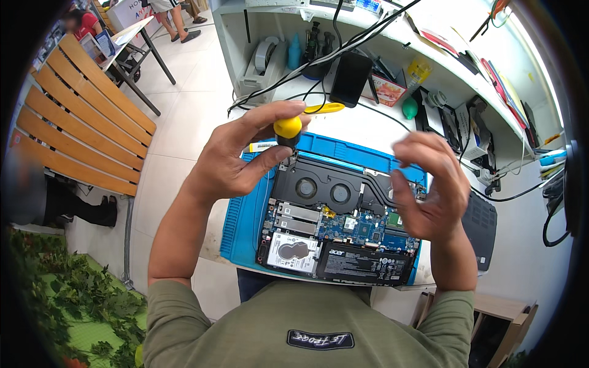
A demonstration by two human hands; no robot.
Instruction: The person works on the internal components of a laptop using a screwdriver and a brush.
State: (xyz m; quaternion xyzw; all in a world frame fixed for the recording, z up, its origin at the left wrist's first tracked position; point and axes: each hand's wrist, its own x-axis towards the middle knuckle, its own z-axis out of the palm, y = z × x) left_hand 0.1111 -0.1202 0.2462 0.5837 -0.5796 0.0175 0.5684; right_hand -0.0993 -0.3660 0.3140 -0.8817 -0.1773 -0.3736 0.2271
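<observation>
While the left hand (230,159) grips a yellow-and-black screwdriver (287,129), handle end up, over the laptop's far edge, the opened laptop (365,265) lies on a blue mat (240,236), innards bare; above its right side hangs the right hand (437,190), blurred, fingers curled, hold impossible to tell; rightmost, a black panel (482,230).

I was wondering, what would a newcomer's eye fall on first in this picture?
Probably the opened laptop, its blue circuit board bare, on the blue mat near the centre. Next, the yellow-and-black screwdriver in the left hand, by the laptop's upper left corner. Then the slatted wooden seat at the picture's left.
</observation>
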